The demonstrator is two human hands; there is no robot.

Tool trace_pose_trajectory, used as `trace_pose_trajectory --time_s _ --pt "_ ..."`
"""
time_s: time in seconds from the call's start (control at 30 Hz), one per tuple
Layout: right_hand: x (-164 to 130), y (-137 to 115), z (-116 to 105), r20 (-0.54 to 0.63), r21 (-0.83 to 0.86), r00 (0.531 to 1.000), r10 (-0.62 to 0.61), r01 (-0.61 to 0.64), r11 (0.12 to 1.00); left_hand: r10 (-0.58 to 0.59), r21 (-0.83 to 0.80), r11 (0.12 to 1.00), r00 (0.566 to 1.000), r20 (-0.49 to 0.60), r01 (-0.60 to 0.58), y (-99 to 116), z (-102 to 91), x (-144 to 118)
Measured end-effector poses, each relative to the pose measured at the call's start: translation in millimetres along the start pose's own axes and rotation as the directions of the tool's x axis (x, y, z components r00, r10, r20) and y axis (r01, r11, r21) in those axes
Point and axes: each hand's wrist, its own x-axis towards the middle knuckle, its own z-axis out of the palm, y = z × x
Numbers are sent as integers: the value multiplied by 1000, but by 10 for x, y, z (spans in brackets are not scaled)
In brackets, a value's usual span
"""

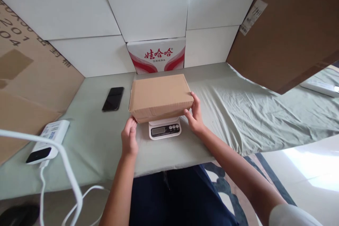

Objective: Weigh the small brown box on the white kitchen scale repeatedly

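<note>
A closed brown cardboard box [160, 93] sits over a white digital scale [165, 129], whose display and buttons show at the near side. The box hides the rest of the scale, so I cannot tell whether it rests fully on it. My left hand [129, 137] grips the near left corner of the box, with fingertips tucked under the edge. On the right end, my right hand [195, 114] holds the box between thumb and fingers. No number can be read on the display.
A black phone [113, 99] lies on the green cloth [95, 141] to the left. Further left is a white device [49, 141] with a cable [63, 155]. White boxes [153, 3], a red-and-white carton [157, 56] and large cardboard panels [288, 31] enclose the back and sides.
</note>
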Motion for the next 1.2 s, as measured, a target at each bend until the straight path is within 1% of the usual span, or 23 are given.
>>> trace_pose_trajectory --time_s 0.13,0.33,0.5,0.83,1.03,1.2 --pt "23 -10 6 -25 -16 1000 6 -7 1000 9 8 1000 1000 1 -9 -13 2 22" --pt "60 19 22 -23 -22 1000 11 -12 1000 7 3 1000 1000 -8 -7 -38 -4 40" --pt "82 34 36 -34 21 999 -2 2 1000 6 1 1000 1000 -30 -6 -49 2 59" --pt "101 14 27 -32 24 999 25 -24 999 6 20 1000 1000 -3 -6 -46 -8 51" --pt "93 17 27 -38 51 999 39 -37 998 16 -1 1000 1000 5 -16 -18 4 48" --pt "76 -3 13 -36 54 999 37 -35 998 14 7 1000 1000 -4 -14 -5 -6 32"
